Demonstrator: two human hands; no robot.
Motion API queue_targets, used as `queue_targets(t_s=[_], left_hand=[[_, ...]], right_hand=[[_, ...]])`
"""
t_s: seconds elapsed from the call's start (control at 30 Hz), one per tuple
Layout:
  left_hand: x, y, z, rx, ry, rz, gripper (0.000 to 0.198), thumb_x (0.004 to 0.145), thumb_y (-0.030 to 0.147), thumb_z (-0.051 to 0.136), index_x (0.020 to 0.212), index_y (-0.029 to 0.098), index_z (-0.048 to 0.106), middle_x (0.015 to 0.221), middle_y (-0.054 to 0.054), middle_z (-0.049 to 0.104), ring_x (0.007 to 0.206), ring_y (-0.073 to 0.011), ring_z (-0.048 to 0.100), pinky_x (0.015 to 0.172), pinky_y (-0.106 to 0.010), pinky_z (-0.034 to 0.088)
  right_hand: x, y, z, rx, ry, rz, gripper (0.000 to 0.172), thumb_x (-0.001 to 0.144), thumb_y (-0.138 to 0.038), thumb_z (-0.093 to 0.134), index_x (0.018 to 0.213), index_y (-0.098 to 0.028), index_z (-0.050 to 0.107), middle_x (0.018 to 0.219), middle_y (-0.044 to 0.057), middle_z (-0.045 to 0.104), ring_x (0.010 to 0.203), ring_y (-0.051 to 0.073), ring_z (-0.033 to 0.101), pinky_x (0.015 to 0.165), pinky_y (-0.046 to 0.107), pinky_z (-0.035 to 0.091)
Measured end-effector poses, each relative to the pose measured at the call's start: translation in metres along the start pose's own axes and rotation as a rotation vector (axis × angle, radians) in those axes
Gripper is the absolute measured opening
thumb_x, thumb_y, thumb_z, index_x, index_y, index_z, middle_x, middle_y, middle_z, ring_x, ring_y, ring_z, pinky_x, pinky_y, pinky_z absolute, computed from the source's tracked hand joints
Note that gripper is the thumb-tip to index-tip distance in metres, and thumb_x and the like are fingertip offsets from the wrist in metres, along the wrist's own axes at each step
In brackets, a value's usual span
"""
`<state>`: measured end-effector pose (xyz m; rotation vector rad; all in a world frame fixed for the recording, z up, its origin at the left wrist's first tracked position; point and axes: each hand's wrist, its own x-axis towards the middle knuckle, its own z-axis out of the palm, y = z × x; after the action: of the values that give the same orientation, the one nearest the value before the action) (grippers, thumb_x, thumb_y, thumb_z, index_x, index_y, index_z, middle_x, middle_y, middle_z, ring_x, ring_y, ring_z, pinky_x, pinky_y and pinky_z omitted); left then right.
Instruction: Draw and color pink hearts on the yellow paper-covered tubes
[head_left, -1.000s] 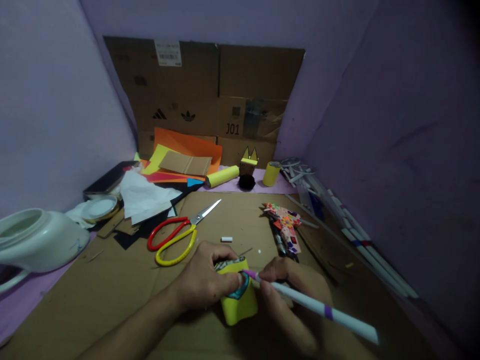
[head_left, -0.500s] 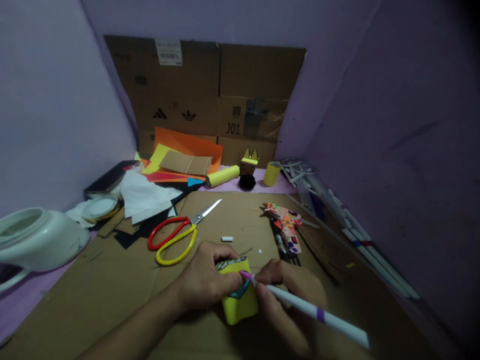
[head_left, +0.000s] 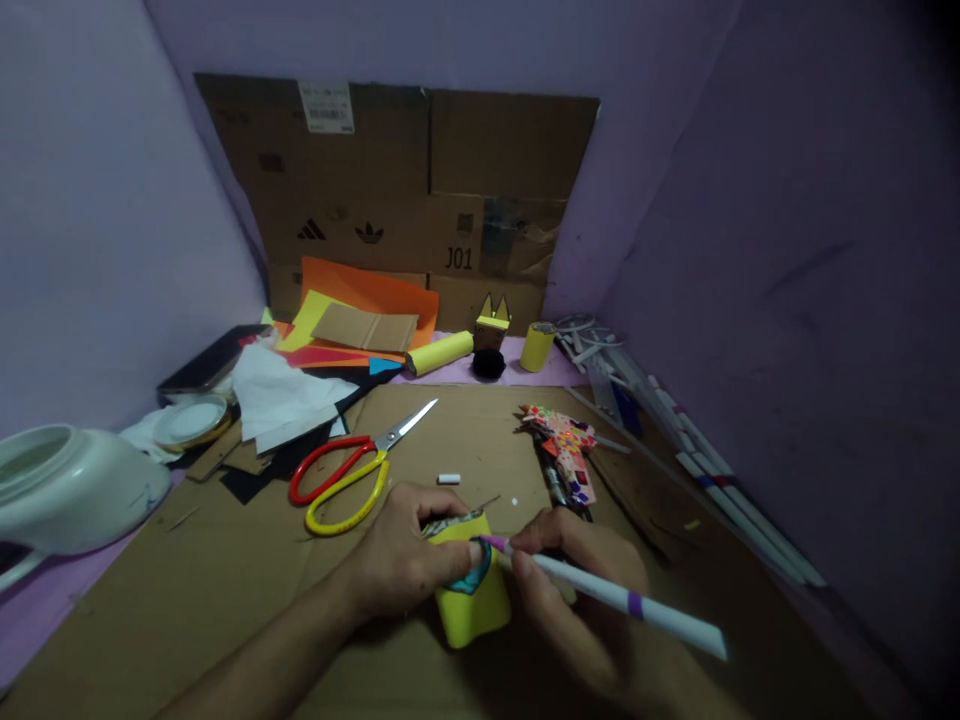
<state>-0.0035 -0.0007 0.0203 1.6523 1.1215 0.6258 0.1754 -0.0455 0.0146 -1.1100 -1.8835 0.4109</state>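
Note:
My left hand (head_left: pixel 409 555) is closed around a yellow paper-covered tube (head_left: pixel 474 612), its thumb lying over a blue-green patch (head_left: pixel 472 572) with a dark outline. Between the thumb and fingers of my right hand (head_left: pixel 577 570) is a white felt-tip pen (head_left: pixel 660 612) with a purple band. The pen's pink-purple tip meets the yellow surface at the patch's upper edge, close to my left thumb. A small white cap-like piece (head_left: pixel 448 479) lies on the cardboard just beyond my hands.
Scissors (head_left: pixel 352 480) with red and yellow handles lie left. A patterned glue gun (head_left: pixel 566 445) sits right, near white pens (head_left: pixel 742 515). Behind are a yellow roll (head_left: pixel 441 353), a yellow tube (head_left: pixel 537 347) and coloured paper (head_left: pixel 375 290). A white teapot (head_left: pixel 90 490) stands far left.
The view has shifted slightly, so everything sits a little further left. More of the blue-green patch and its dark outline shows beside my left thumb. Both hands keep their hold.

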Motion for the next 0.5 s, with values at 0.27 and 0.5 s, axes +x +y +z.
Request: queue_targets(t_s=[0.27, 0.5], left_hand=[[0.0011, -0.0049, -0.0029, -0.090, -0.036, 0.034, 0.020, 0.064, 0.031, 0.063, 0.064, 0.012, 0.064, 0.058, 0.002, 0.052, 0.057, -0.0123, 0.045, 0.051, -0.022, 0.034], [0.0008, -0.0073, -0.0026, -0.067, -0.021, 0.022, 0.023, 0.063, 0.034, 0.065, 0.067, 0.012, 0.066, 0.060, 0.000, 0.055, 0.058, -0.0134, 0.048, 0.052, -0.022, 0.036]], right_hand=[[0.0012, -0.0009, 0.0001, 0.047, 0.001, -0.015, 0.009, 0.081, -0.017, 0.052, 0.074, -0.020, 0.056, 0.055, -0.001, 0.059, 0.046, 0.012, 0.055, 0.044, 0.022, 0.037], [-0.0011, -0.0019, -0.0037, 0.043, 0.060, 0.086, 0.011, 0.081, -0.021, 0.051, 0.071, -0.021, 0.055, 0.053, -0.001, 0.058, 0.044, 0.012, 0.051, 0.043, 0.023, 0.035]])
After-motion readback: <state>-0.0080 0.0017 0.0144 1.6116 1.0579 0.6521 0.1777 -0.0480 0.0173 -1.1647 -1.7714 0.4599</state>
